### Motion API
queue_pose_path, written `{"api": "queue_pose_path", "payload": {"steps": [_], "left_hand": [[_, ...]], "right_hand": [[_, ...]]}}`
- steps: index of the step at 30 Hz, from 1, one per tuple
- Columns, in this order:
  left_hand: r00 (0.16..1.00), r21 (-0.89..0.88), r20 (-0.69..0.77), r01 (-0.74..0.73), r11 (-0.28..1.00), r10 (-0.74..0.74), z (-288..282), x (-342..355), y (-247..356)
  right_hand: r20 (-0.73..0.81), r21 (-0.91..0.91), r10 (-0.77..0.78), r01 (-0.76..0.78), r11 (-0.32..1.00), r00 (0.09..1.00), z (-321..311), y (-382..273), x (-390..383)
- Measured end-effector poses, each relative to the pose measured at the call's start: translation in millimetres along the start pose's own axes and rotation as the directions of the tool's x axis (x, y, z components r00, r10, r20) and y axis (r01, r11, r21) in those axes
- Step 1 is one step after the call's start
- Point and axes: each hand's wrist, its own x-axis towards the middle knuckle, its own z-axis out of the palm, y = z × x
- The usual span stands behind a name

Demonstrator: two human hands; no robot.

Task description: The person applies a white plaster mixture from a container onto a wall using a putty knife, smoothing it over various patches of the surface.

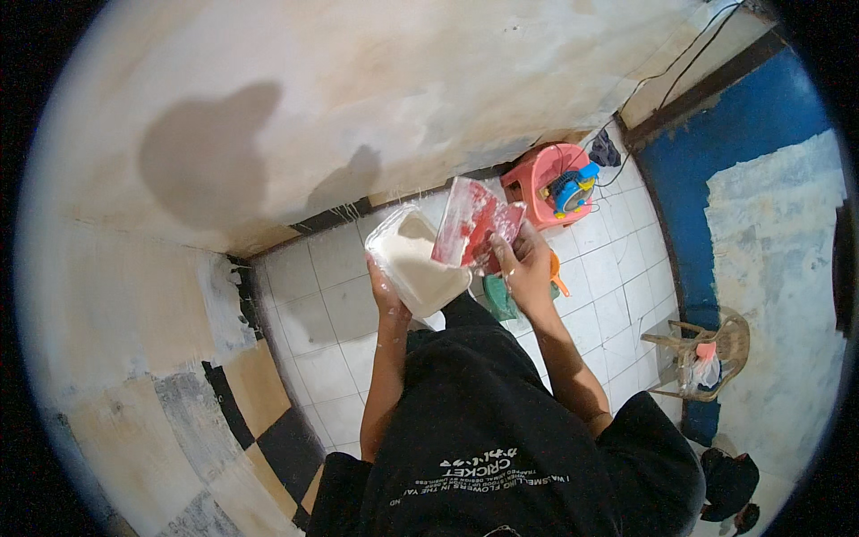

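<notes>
My left hand (388, 294) grips the side of a white rectangular tub (394, 222), tilted so that its inside shows. Cream-coloured paste (413, 258) coats the bottom and walls of the tub. In my right hand (531, 270) is a red plastic spreader (480, 220), flat and smeared with white paste, with the thumb pressed on its face. The spreader's lower left corner overlaps the tub's right rim in view; whether they touch I cannot tell. White specks dot both my hands.
A patchy skimmed wall (403, 98) rises close in front. Beyond my right hand stands a pink plastic stool (534, 179) with a blue and yellow fan-like device (573, 190) on it. Green (501, 297) and orange (558, 276) items lie on white tiles. A brown chair (735, 345) stands right.
</notes>
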Motion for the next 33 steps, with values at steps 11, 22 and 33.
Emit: {"api": "queue_pose_path", "payload": {"steps": [11, 22, 33], "left_hand": [[0.977, 0.048, -0.168, -0.124, 0.991, 0.131, -17, -56, 24], [0.908, 0.165, -0.315, -0.234, 0.958, 0.276, -101, -81, 48], [0.877, 0.193, -0.37, -0.252, 0.948, 0.308, -63, -34, 75]], "right_hand": [[-0.333, -0.114, -0.11, 0.076, 0.991, 0.937, -11, 68, 280], [-0.56, -0.52, -0.394, 0.061, 0.852, 0.729, 133, 78, 372], [-0.206, 0.378, 0.052, 0.03, 0.925, 0.977, 146, 63, 239]]}}
